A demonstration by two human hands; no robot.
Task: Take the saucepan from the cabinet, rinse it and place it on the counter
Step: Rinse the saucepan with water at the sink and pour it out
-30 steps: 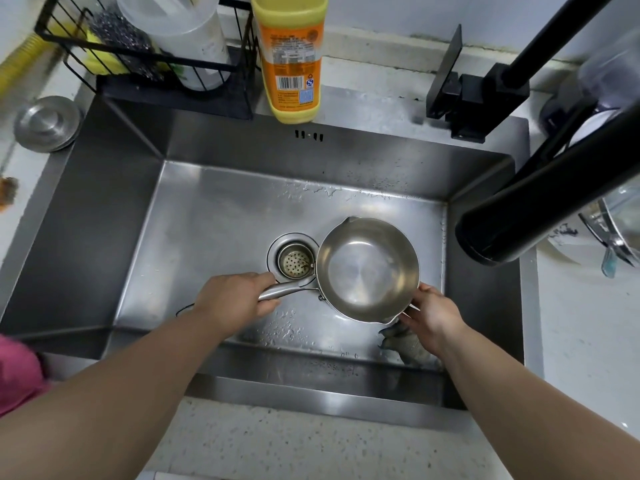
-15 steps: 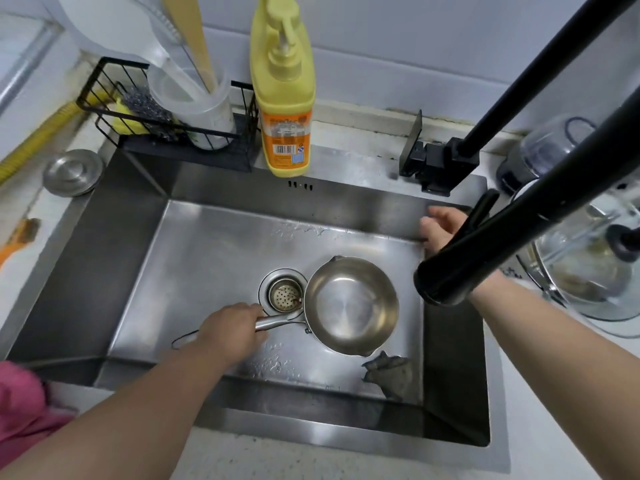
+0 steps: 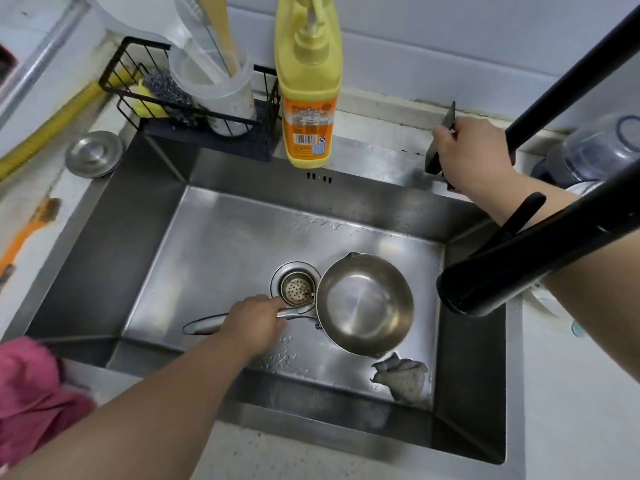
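Note:
A small steel saucepan (image 3: 365, 303) sits low in the steel sink (image 3: 221, 237), just right of the drain strainer (image 3: 297, 289). My left hand (image 3: 254, 318) is closed around the saucepan's long handle. My right hand (image 3: 474, 157) is up at the back right rim, wrapped on the flat black faucet handle (image 3: 441, 143). The black faucet spout (image 3: 512, 271) hangs over the sink's right side, its outlet right of the saucepan. No water is running.
A grey rag (image 3: 403, 375) lies in the sink's front right corner. A yellow soap bottle (image 3: 308, 98) and a black wire caddy (image 3: 194, 102) stand behind the sink. A steel lid (image 3: 94, 153) rests at the left. Glass containers (image 3: 602, 150) crowd the right counter.
My right hand left the saucepan's rim, rose to the back right and took hold of the faucet handle. My left hand kept the saucepan's handle; the view tilted up.

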